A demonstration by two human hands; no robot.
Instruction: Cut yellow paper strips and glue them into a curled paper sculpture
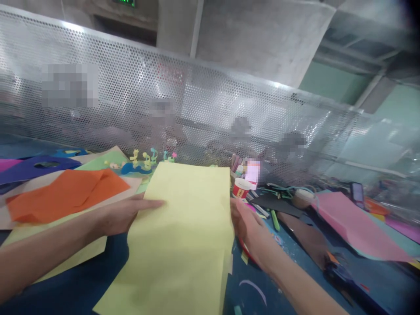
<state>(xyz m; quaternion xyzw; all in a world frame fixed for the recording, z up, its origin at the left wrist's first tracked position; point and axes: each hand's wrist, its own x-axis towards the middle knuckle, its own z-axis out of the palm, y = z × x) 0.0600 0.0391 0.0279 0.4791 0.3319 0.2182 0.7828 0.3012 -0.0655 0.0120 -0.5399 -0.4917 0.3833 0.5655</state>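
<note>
In the head view, the left hand (pixel 126 214) and right hand (pixel 249 223) stand apart, pinching opposite side edges of a pale yellow sheet (pixel 183 227), which is held up between them over the blue worktop (pixel 98 278). Orange paper (pixel 65 194) lies beyond the left forearm; a red-and-white cup (pixel 241 189) stands just past the right hand, with a green stick (pixel 274 220) nearby and pink paper (pixel 357 223) farther right.

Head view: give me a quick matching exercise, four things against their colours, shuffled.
1. Sheet held in the left hand and right hand
2. Tub just beyond the right hand
3. Perforated screen behind the table
4. Tabletop

A. Blue
B. Red and white
C. Grey
D. Pale yellow

Pairs: 1-D, 2-B, 3-C, 4-A
</note>
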